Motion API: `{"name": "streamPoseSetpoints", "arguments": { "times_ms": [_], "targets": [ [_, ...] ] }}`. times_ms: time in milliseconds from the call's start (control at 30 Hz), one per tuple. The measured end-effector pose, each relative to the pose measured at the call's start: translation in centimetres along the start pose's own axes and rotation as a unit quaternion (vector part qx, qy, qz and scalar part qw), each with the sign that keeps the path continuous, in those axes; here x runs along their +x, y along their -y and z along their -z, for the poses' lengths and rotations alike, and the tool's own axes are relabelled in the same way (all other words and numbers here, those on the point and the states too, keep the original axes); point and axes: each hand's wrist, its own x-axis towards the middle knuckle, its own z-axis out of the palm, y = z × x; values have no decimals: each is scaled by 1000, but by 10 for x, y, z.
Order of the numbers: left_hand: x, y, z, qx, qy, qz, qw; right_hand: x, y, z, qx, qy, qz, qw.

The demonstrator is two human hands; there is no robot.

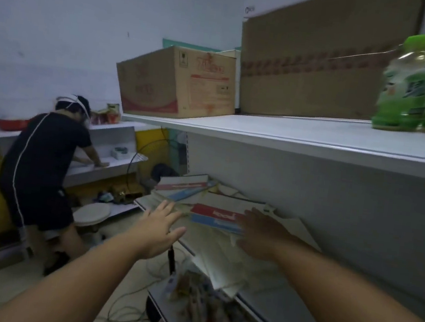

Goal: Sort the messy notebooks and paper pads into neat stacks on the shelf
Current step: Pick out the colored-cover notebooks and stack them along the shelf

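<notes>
A messy heap of notebooks and paper pads lies on the middle shelf. On top is a notebook with a red and blue cover. Behind it sits another stack with red and blue covers. Loose white pads spread toward the shelf's front edge. My left hand hovers open, fingers spread, just in front of the heap at the shelf edge. My right hand rests flat on the pile, right beside the red and blue notebook, holding nothing.
The upper shelf carries cardboard boxes and green bottles. A lower shelf holds packets of goods. Another person bends over shelves at the left. Cables and a white round object lie on the floor.
</notes>
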Motion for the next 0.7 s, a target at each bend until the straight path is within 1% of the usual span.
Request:
{"name": "streamPoseSetpoints", "arguments": {
  "times_ms": [100, 200, 300, 467, 567, 633, 700],
  "targets": [
    [43, 24, 1, -14, 1, 19, 1000, 64, -9, -5, 3, -27, 9, 1000],
    [78, 44, -2, -13, 29, 16, 999, 120, -17, -11, 3, -6, 4, 1000],
    [105, 64, -3, -31, 25, 5, 999, 164, -18, -15, 1, 15, -3, 1000],
    [144, 92, 0, -40, 35, -13, 998, 205, -10, -27, -7, 37, 0, 999],
    [173, 90, -2, -96, 17, -51, 994, 220, -11, -32, 23, 3, -23, 999],
    [197, 76, -8, -128, 11, -84, 988, 225, -14, -37, 52, -35, -56, 996],
    [221, 63, -16, -163, 17, -130, 978, 226, -18, -43, 57, -55, -99, 992]
  ]
}}
